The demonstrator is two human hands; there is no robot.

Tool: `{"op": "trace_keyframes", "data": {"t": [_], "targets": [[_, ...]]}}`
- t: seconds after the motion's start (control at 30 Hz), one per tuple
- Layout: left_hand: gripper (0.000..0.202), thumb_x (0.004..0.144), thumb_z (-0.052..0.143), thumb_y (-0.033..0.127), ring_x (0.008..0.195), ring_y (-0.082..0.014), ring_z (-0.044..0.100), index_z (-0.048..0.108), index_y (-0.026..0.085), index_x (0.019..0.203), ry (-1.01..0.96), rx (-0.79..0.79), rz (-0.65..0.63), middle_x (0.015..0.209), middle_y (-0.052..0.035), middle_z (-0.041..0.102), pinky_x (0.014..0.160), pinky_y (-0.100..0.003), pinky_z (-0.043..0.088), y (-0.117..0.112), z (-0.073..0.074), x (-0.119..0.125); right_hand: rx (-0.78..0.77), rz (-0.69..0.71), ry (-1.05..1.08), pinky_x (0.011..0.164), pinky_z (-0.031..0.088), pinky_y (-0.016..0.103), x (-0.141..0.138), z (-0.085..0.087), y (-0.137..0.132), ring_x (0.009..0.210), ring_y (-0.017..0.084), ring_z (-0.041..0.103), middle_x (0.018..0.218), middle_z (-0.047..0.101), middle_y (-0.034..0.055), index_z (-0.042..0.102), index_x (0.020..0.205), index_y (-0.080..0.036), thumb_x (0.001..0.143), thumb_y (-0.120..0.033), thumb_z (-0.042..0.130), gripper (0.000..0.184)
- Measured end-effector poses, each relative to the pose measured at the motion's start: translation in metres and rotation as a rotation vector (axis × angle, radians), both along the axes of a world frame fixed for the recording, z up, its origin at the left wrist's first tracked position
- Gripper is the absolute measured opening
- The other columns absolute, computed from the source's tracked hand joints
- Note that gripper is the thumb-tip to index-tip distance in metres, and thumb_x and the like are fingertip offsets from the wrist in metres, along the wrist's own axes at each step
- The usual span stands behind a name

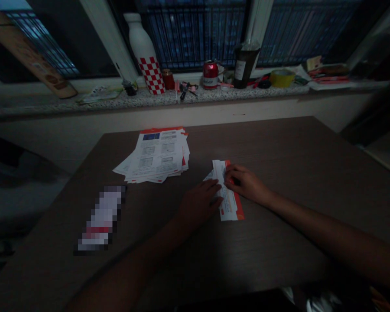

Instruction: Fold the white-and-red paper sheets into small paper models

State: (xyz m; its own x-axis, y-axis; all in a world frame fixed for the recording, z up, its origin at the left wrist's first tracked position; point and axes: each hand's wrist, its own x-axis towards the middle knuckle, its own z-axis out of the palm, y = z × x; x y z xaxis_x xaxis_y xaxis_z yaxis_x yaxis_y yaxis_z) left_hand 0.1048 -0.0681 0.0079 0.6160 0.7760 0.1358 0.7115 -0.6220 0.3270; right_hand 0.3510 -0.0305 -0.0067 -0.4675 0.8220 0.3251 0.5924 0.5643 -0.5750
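White folded paper leaflet with a red-orange edge [231,203] lies right of centre on the dark brown wood counter [279,147]; left grip [198,206] rests open, flat against it; right grip [247,184] curls on top, pinch unclear; eased pressure could let the fold spring open or slide.

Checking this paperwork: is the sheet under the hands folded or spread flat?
Folded: the red-edged paper forms a narrow layered strip, pressed by the left hand and right hand.

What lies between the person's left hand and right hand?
A folded white paper with a red edge lies between the left hand and right hand, touching both; the head view shows it.
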Motion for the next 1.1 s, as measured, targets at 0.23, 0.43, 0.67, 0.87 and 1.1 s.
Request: {"op": "trace_keyframes", "data": {"t": [0.23,0.43,0.67,0.87,1.1], "targets": [[0.04,0.108,0.06,0.037,0.141,-0.026,0.06,0.064,0.024,0.145,0.007,0.007,-0.015,0.158,-0.0059,0.059,0.113,-0.044,0.055,-0.001,0.001,0.0,-0.034,-0.018,-0.024,0.086,0.053,0.034,-0.002,0.003,0.003,0.096,0.022,0.068,0.108,0.071,0.0074,0.069,0.087,-0.022,0.09,-0.014,0.074,0.01],[0.04,0.108,0.058,0.039,0.141,-0.0266,0.06,0.063,0.026,0.145,0.015,0.008,-0.012,0.158,-0.0062,0.059,0.112,-0.044,0.056,0.0,0.0,0.0,-0.021,-0.026,-0.062,0.082,0.052,0.033,-0.002,0.005,0.005,0.091,0.022,0.068,0.105,0.072,0.007,0.069,0.084,-0.022,0.088,-0.014,0.076,0.01],[0.04,0.108,0.059,0.04,0.141,-0.0262,0.06,0.063,0.026,0.146,0.011,0.009,-0.008,0.158,-0.0049,0.058,0.114,-0.043,0.054,0.0,-0.002,0.001,-0.034,-0.055,-0.066,0.079,0.051,0.032,-0.003,0.006,0.015,0.087,0.02,0.068,0.103,0.073,0.0069,0.071,0.088,-0.021,0.09,-0.015,0.073,0.007],[0.04,0.108,0.057,0.04,0.14,-0.0267,0.061,0.063,0.025,0.145,-0.002,-0.001,-0.009,0.16,-0.0053,0.057,0.113,-0.045,0.055,-0.001,-0.001,0.0,-0.031,-0.076,-0.064,0.08,0.052,0.034,-0.003,0.006,0.031,0.088,0.022,0.069,0.105,0.075,0.0083,0.069,0.085,-0.021,0.09,-0.014,0.072,0.009],[0.041,0.107,0.06,0.04,0.142,-0.0282,0.059,0.064,0.027,0.145,-0.006,0.003,0.009,0.164,-0.0041,0.053,0.113,-0.045,0.055,-0.001,0.0,0.0,-0.018,-0.095,-0.077,0.081,0.053,0.035,-0.002,0.005,0.05,0.09,0.023,0.069,0.104,0.075,0.0088,0.071,0.085,-0.021,0.09,-0.015,0.072,0.007]]}}
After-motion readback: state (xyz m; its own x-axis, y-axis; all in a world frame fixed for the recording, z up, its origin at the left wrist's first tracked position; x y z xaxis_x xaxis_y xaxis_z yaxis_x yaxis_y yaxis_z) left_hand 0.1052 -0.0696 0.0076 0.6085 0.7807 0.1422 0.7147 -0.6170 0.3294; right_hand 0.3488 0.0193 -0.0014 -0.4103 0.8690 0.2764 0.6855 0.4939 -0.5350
